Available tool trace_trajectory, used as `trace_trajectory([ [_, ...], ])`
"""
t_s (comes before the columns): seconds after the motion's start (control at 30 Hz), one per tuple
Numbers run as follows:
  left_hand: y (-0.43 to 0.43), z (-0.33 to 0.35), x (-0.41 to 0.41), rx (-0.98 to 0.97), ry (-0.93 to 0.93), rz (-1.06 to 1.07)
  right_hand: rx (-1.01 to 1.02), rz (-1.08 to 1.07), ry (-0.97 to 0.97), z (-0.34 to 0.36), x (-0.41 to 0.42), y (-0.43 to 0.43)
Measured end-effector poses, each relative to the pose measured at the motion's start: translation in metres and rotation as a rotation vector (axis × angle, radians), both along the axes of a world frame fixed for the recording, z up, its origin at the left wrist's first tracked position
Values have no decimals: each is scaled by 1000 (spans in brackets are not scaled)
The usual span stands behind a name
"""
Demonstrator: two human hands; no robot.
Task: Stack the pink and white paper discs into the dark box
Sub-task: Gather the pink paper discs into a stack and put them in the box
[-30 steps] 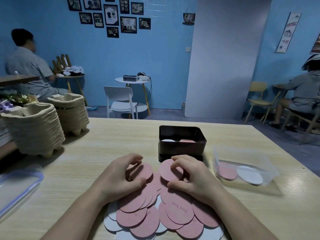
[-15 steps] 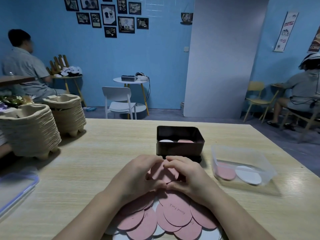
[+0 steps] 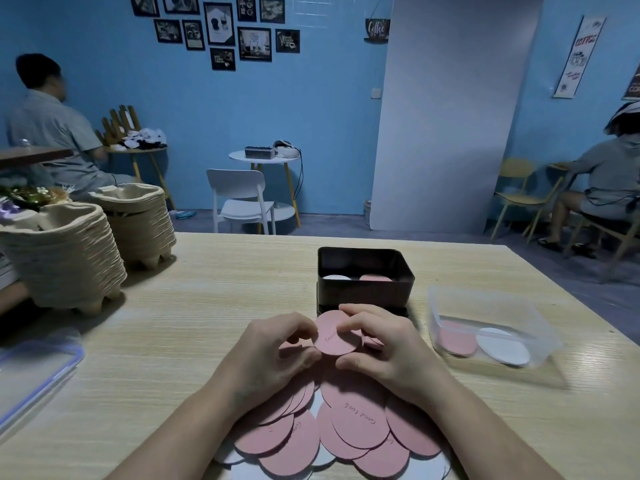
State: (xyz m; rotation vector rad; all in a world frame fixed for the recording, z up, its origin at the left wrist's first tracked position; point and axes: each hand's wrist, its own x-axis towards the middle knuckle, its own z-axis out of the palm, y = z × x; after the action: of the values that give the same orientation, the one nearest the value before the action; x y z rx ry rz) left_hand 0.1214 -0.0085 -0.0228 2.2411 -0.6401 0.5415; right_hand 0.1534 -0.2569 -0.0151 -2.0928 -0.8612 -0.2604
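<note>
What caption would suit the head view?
The left hand and right hand pinch one pink disc near the dark box.

a café, by its hanging coffee sign (image 3: 376, 29), framed prints (image 3: 254, 44) and small round table (image 3: 265, 156) (blue walls (image 3: 311, 116)).

One dark box (image 3: 365, 296) shows two discs: one white disc (image 3: 335, 277), one pink disc (image 3: 375, 278). One clear tub (image 3: 450, 299) holds two more, a second pink disc (image 3: 455, 339) and second white disc (image 3: 502, 346). The counter (image 3: 207, 306) carries two tray stacks, near stack (image 3: 65, 258) and far stack (image 3: 138, 226), and one blue-rimmed lid (image 3: 31, 368). The left hand (image 3: 273, 355) and right hand (image 3: 384, 348) hold one lifted disc (image 3: 336, 336); the overlapped pile (image 3: 360, 424) defies counting.
</note>
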Motion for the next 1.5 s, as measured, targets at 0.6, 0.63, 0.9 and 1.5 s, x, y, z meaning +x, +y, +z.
trace_trajectory([
  [0.6, -2, -1, 2, 21, -34, -33, -192, -23, -120, 2, 3, 1],
  [0.63, -2, -1, 1, 19, -33, -33, -204, -26, -122, 3, 3, 0],
  [0.9, 0, 2, 1, 55, 1, -12, -195, -37, -124, 1, 4, 3],
  [1.5, 43, 4, 2, 171, 317, 167, -189, -54, -75, -1, 0, -3],
])
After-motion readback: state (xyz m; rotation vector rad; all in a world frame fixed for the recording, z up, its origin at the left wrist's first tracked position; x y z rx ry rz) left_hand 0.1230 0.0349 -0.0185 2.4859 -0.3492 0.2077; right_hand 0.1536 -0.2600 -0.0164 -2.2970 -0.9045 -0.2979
